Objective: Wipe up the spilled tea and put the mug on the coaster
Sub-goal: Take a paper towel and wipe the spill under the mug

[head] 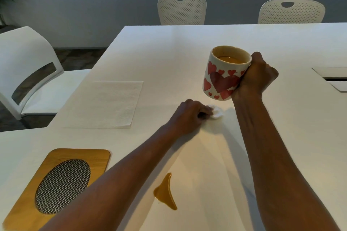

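My right hand (258, 78) grips a white mug with red hearts (223, 75), lifted off the white table (169, 47) and tilted left, with tea inside. Below the mug, my left hand (189, 113) is closed on a small crumpled white tissue (216, 113) pressed to the table. A brown tea puddle (166, 192) lies near the front, between my forearms. At the front left lies the wooden coaster (56, 185) with a woven metal oval, nothing on it.
A flat white paper napkin (105, 104) lies left of centre. White chairs stand at the left (28, 69) and behind the far edge (182, 9). A cable hatch (334, 78) is set into the table at right.
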`<state>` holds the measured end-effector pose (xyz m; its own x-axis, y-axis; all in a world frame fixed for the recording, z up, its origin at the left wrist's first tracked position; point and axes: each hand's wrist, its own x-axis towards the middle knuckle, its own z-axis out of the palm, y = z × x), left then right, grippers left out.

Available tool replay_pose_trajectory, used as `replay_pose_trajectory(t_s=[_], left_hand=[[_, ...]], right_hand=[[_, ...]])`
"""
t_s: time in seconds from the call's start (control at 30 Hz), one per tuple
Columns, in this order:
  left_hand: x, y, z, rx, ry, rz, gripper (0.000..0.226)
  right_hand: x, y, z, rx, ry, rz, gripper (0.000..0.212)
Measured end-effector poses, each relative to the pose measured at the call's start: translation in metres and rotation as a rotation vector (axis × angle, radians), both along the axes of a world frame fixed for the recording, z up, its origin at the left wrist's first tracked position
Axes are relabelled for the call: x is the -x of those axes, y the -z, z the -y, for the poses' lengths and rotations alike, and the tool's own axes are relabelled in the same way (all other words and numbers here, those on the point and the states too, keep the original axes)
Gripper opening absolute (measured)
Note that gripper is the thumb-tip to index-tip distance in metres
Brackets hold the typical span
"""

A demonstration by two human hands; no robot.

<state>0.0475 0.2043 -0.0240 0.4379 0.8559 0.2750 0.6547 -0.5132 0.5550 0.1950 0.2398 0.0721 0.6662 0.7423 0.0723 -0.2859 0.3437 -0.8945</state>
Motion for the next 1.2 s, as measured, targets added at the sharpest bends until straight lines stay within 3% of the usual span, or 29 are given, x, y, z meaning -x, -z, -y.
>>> replay_pose_trajectory(t_s=[0.17,0.33,0.57,0.73,0.8,0.87,1.0,1.07,1.2], left_hand=[[0.024,-0.014,0.018,0.163,0.244,-0.046,0.023],[0.037,-0.029,0.025,0.228,0.266,-0.075,0.023],[0.045,-0.014,0.041,0.118,0.285,-0.112,0.033],[0.055,-0.022,0.037,-0.053,0.187,-0.172,0.024],[0.067,-0.041,0.031,-0.087,0.061,-0.001,0.016],[0.085,-0.066,0.024,-0.097,-0.132,0.31,0.008],[0.119,-0.114,0.02,-0.06,-0.407,0.848,0.015],[0.129,-0.129,0.023,-0.059,-0.435,0.967,0.015],[0.132,-0.131,0.035,-0.056,-0.454,0.946,0.024]], right_hand=[[0.001,0.0,0.0,0.01,0.018,0.036,0.04],[0.002,0.001,0.0,0.009,0.017,0.017,0.046],[0.007,0.009,0.0,0.016,-0.031,0.039,0.048],[0.011,0.017,-0.002,0.03,-0.044,0.068,0.046],[0.012,0.022,-0.002,0.03,-0.063,0.069,0.044],[0.013,0.029,-0.003,0.034,-0.08,0.065,0.043],[0.018,0.043,-0.005,0.057,-0.113,0.077,0.045],[0.019,0.052,-0.006,0.073,-0.12,0.094,0.048],[0.021,0.062,-0.007,0.081,-0.119,0.101,0.042]])
